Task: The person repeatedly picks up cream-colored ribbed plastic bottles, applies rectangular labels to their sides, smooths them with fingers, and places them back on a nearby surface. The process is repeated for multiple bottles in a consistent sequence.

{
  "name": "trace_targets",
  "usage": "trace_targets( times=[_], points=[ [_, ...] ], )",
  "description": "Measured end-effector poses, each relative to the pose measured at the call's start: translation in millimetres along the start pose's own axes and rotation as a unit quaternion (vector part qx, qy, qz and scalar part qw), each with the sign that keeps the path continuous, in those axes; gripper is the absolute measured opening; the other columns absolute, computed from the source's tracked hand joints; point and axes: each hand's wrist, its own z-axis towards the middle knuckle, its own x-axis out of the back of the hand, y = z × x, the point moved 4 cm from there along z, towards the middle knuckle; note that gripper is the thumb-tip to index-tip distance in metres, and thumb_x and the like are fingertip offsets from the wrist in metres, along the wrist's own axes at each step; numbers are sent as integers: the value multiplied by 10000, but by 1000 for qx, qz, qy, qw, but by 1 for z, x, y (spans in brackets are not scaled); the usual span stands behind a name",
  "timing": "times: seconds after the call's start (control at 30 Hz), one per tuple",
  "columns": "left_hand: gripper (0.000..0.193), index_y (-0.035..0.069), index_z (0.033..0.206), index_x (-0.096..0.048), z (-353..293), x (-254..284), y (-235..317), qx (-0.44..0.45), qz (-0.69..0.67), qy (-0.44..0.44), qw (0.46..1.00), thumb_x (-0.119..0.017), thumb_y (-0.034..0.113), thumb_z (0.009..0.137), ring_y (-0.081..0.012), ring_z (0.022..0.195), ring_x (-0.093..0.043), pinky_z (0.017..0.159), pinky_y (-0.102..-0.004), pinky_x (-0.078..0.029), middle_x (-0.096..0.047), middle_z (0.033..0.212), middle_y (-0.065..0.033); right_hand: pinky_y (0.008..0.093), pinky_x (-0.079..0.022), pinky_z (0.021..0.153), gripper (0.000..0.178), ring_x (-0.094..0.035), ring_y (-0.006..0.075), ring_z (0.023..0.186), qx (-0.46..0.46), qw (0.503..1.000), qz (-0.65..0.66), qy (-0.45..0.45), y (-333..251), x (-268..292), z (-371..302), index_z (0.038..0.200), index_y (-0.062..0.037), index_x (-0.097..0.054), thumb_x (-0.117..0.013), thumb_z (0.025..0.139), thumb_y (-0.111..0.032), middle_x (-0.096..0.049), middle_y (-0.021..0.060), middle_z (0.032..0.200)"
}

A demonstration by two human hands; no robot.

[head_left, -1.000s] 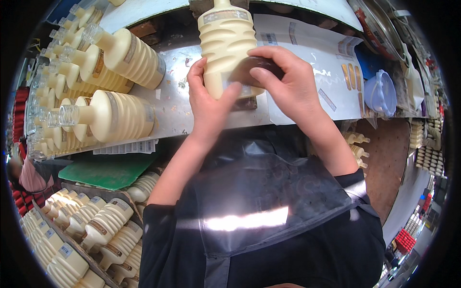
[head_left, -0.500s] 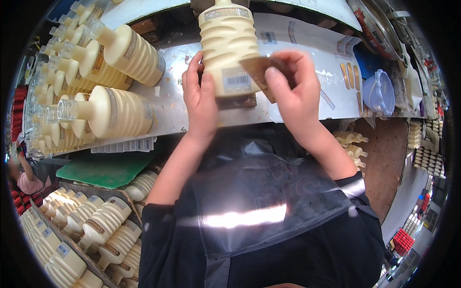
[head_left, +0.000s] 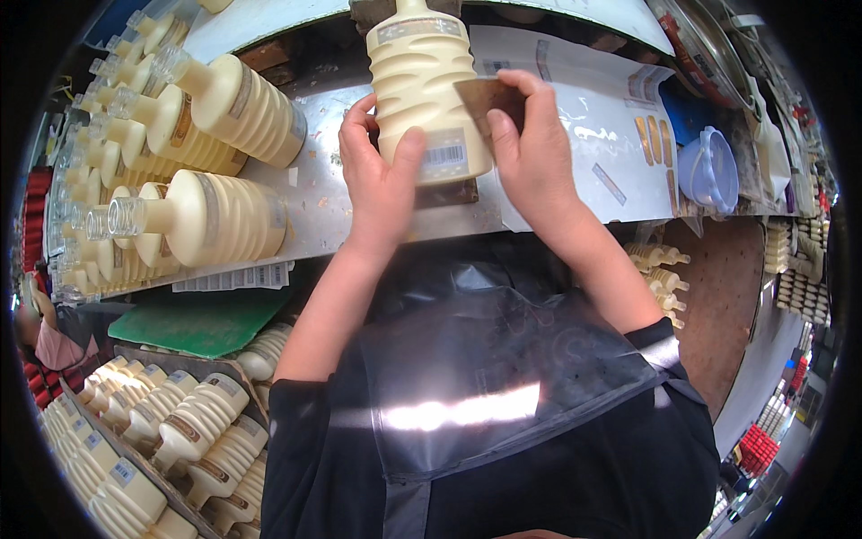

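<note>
A cream bottle with wavy ridges (head_left: 422, 81) lies in front of me, its neck pointing away. Near its base it bears a barcode label (head_left: 441, 153), and a grey decorated band crosses its shoulder. My left hand (head_left: 382, 180) grips the left side of the bottle, thumb pressed beside the label. In my right hand (head_left: 532, 148) is a thin brown scraper (head_left: 489, 101), pinched between thumb and fingers. Its edge meets or nearly meets the bottle's right side; exact contact cannot be made out.
Several similar bottles (head_left: 229, 216) are stacked on the left of the metal table (head_left: 319, 193). On the right lie a white sheet with loose labels (head_left: 593, 135) and a lilac bucket (head_left: 709, 171). A green board (head_left: 193, 319) and a crate of bottles (head_left: 193, 422) are at lower left.
My right hand and the scraper have moved slightly up and left along the bottle. My left thumb has shifted right, onto the bottle beside the label.
</note>
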Motion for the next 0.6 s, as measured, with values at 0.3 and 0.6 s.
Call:
trace_targets(
  times=[0.3,0.6],
  points=[
    [594,2,1418,-451,2,4,-3,65,-194,6,979,-731,238,951,-155,1090,-469,1011,-310,-441,-492,1177,-73,341,-554,688,229,-724,234,840,359,930,6,-75,-62,18,-20,1010,-70,-726,-705,782,-82,-740,62,973],
    [365,9,1316,-573,2,11,-11,83,-238,22,967,-675,156,998,-136,1047,-557,974,-304,-470,-615,1125,-59,348,-522,672,204,-660,220,758,357,926,-38,-119,-83,4,-14,954,-44,-695,-680,762,-112,-669,50,881]
  ],
)
